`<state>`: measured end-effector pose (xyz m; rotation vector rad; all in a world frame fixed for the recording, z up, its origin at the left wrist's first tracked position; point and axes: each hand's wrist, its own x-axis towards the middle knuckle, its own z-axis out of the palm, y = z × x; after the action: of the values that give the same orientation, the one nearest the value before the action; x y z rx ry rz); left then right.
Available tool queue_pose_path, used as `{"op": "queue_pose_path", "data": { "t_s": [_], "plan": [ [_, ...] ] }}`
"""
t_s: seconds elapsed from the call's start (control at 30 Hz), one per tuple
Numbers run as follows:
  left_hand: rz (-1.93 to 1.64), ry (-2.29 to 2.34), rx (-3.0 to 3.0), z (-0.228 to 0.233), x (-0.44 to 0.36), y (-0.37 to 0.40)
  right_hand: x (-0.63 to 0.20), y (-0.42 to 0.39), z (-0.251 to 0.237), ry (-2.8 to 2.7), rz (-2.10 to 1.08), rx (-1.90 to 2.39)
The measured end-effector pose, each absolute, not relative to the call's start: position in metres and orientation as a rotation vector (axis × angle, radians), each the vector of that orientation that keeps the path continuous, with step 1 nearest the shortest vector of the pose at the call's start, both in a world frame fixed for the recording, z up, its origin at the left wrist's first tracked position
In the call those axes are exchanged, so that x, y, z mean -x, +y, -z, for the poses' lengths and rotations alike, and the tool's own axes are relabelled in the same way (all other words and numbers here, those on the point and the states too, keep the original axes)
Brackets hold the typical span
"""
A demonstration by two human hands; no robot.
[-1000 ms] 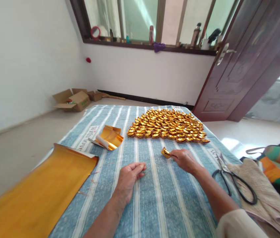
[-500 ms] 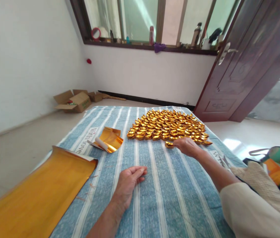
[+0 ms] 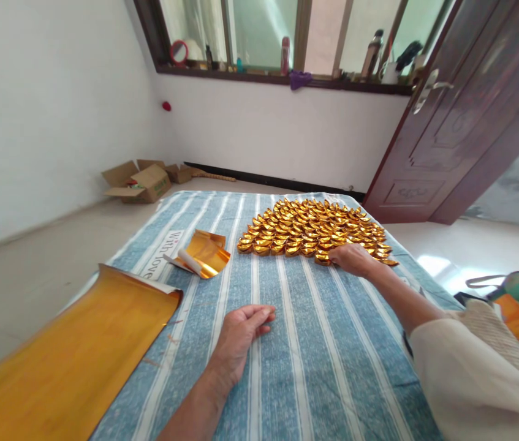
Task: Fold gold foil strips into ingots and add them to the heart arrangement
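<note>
Right fingers (image 3: 337, 253) pinch gold piece (image 3: 322, 260) beside cluster (image 3: 307, 228).

Right hand (image 3: 352, 259) bare; sleeve (image 3: 465, 373) loose, off-white.

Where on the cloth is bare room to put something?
Bare cloth shows between the left hand and right forearm, and beyond the loose foil, left of the gold pieces. They crowd the far right; the gold sheet covers the near left.
</note>
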<state>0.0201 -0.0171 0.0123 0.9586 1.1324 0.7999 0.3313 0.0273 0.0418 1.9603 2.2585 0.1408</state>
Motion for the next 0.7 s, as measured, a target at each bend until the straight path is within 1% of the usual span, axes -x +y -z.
{"op": "queue_pose_path", "data": {
  "t_s": [0.53,0.7],
  "plan": [
    [-0.764,1.117,-0.975,-0.010,-0.019,-0.015,-0.329,0.023,-0.045,2.202,-0.075,-2.038],
    [-0.763,1.126,-0.972,-0.009,-0.019,-0.015,-0.332,0.018,-0.054,2.242,-0.075,-2.162]
  ]
}}
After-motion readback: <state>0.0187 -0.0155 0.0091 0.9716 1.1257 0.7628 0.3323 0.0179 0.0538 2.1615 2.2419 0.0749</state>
